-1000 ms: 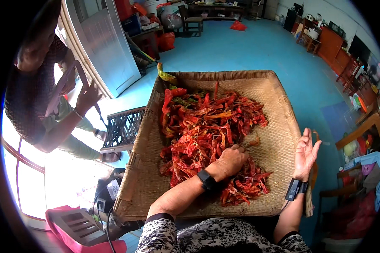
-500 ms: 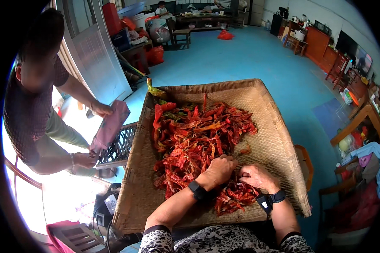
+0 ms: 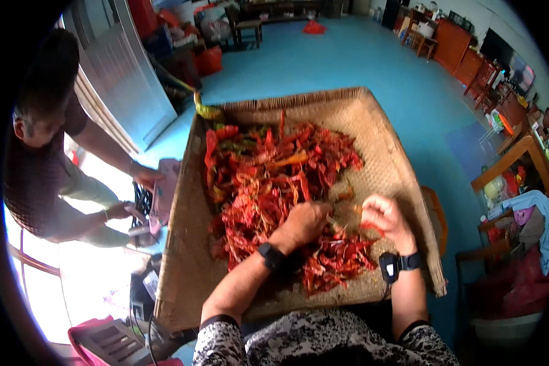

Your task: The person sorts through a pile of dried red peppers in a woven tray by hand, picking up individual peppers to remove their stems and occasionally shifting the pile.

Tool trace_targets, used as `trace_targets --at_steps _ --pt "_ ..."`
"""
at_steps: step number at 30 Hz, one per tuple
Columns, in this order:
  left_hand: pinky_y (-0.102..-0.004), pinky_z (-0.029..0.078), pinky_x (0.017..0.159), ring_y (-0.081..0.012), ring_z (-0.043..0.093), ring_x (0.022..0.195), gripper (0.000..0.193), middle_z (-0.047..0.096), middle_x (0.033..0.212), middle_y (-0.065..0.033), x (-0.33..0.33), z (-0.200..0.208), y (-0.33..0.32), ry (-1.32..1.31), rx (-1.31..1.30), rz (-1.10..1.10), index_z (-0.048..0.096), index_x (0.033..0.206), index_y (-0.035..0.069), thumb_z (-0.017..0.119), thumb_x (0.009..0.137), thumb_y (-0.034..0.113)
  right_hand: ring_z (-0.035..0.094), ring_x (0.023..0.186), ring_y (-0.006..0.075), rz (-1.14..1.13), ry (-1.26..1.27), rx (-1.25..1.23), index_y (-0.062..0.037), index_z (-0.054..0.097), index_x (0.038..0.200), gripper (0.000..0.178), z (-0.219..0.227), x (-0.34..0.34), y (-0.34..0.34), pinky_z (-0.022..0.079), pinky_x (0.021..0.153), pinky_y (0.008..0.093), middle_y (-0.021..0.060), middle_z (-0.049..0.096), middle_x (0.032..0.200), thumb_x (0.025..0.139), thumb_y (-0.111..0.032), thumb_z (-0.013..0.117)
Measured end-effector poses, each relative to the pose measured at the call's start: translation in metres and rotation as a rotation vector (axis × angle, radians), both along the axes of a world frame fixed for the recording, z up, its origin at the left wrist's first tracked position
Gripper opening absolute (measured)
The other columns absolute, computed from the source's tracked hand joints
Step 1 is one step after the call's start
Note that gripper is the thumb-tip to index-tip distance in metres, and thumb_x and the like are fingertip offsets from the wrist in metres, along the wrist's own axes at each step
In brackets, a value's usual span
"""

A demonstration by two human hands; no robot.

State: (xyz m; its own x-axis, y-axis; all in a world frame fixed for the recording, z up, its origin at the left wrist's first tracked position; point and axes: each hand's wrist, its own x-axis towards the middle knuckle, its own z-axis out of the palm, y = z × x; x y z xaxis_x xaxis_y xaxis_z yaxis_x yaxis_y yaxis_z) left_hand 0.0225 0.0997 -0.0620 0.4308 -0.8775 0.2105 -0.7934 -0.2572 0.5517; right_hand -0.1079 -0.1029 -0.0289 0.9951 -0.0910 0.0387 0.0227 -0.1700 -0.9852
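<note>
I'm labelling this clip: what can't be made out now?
In the head view:
Left hand: its own back hides the fingers' ends.
Right hand: blur obscures whether it grips the red piece.
Basket: peppers hide part of its bottom.
Shirt: cut off by the lower edge.

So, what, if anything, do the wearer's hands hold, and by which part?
Right hand: apparently a red chili piece, the held part unclear. Left hand, at the chili pile: cannot be told.
</note>
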Motion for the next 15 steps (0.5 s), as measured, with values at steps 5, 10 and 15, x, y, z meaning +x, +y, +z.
trace_targets --at_steps 5,10,15 --pt "-0.0432 0.05 0.067 -0.0341 0.062 0.082 0.012 0.064 0.086 -0.0146 0.007 -0.001 -0.009 0.002 -0.014 -0.014 0.059 0.089 0.006 0.055 0.082 0.015 0.055 0.074 0.005 -0.125 -0.043 -0.034 0.0005 0.058 0.102 0.018 -0.01 0.006 -0.006 0.046 0.065 0.0206 -0.0001 0.06 0.08 0.085 -0.003 0.063" --pt "-0.0432 0.05 0.067 -0.0338 0.062 0.08 0.013 0.064 0.085 -0.0151 0.003 -0.002 -0.007 -0.032 0.034 -0.002 0.058 0.089 0.004 0.055 0.083 0.016 0.057 0.078 0.0073 -0.177 -0.061 0.023 0.0007 0.058 0.103 0.018 -0.017 0.007 -0.004 0.047 0.07 0.0219 0.0018 0.062 0.087 0.086 -0.004 0.063" --pt "-0.0425 0.051 0.068 -0.034 0.063 0.08 0.014 0.064 0.084 -0.0145 -0.001 -0.003 -0.003 -0.033 0.062 -0.014 0.058 0.091 0.005 0.055 0.084 0.016 0.058 0.078 0.0079 -0.342 -0.086 0.169 -0.0009 0.058 0.101 0.015 -0.013 0.003 0.005 0.047 0.072 0.0221 0.0033 0.064 0.088 0.088 -0.007 0.061"
